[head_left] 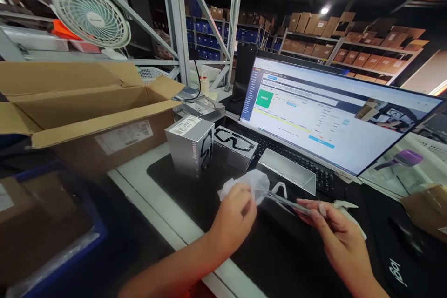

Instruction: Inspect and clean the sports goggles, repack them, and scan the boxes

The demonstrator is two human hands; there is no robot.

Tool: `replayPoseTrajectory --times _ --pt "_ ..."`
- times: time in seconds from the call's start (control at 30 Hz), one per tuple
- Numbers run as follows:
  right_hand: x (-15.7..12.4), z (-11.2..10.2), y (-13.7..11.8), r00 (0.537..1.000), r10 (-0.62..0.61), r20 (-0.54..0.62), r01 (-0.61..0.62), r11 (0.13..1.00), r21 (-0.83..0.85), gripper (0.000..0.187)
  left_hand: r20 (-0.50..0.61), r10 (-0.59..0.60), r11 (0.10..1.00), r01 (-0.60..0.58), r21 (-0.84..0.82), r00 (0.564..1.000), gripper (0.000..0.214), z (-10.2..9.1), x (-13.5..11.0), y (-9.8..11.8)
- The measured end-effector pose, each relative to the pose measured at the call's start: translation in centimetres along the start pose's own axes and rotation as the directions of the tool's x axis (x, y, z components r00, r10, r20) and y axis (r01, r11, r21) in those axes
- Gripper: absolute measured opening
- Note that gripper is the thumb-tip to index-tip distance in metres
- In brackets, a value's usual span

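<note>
My left hand [232, 216] is closed on a crumpled white translucent wrapping [253, 184] above the black desk mat. My right hand [335, 230] pinches a thin grey flat piece [288, 202], seen nearly edge-on, whose far end meets the wrapping. I cannot make out its kind. A white curved strip [280, 188] shows just behind it. Close by stand a silver box [186, 149] with a goggle picture and a label, and a second such box [233, 144] lying beside it. An open-looking clear-and-silver tray [288, 171] rests against the keyboard. Some white material [345, 205] lies behind my right fingers.
A monitor [300, 107] stands behind the keyboard [321, 174]. To the left are an open cardboard carton [122, 142] and a blue bin [98, 223]. On the right sit a mouse [407, 237], a brown package [428, 209] and a purple handheld device [401, 158]. A fan [92, 18] stands upper left.
</note>
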State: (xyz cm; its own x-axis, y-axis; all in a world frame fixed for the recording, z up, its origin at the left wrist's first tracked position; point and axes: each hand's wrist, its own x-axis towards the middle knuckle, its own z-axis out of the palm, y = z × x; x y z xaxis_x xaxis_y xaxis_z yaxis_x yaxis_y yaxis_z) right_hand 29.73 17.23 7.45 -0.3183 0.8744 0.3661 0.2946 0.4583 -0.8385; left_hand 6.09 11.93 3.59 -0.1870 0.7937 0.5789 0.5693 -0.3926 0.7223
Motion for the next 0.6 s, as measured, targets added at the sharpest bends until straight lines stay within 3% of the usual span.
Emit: replayPoseTrajectory --times 0.13,0.27,0.33,0.47,0.6 --pt "0.0 -0.3 -0.2 0.982 -0.186 0.032 0.188 0.948 -0.256 0.022 -0.082 -0.005 1.0 0.008 0.03 0.997 0.021 -0.1 -0.9 -0.3" --pt "0.1 -0.2 -0.4 0.99 -0.141 0.029 0.143 0.951 -0.273 0.021 -0.103 0.021 0.999 -0.018 0.031 0.994 0.02 -0.1 -1.6 -0.6" --pt "0.2 0.0 -0.4 0.983 -0.176 0.051 0.183 0.943 -0.277 0.02 -0.131 0.044 0.999 -0.042 0.017 0.99 0.019 0.1 -1.7 -0.7" --pt "0.1 0.3 -0.4 0.916 -0.384 0.112 0.399 0.852 -0.339 0.024 -0.184 0.022 0.999 -0.028 -0.035 0.983 0.019 0.2 -1.8 -1.0" --pt "0.2 0.3 -0.4 0.834 -0.519 0.189 0.55 0.745 -0.379 0.03 -0.075 0.067 0.995 -0.072 -0.069 0.995 0.023 -1.1 -1.4 -1.3"
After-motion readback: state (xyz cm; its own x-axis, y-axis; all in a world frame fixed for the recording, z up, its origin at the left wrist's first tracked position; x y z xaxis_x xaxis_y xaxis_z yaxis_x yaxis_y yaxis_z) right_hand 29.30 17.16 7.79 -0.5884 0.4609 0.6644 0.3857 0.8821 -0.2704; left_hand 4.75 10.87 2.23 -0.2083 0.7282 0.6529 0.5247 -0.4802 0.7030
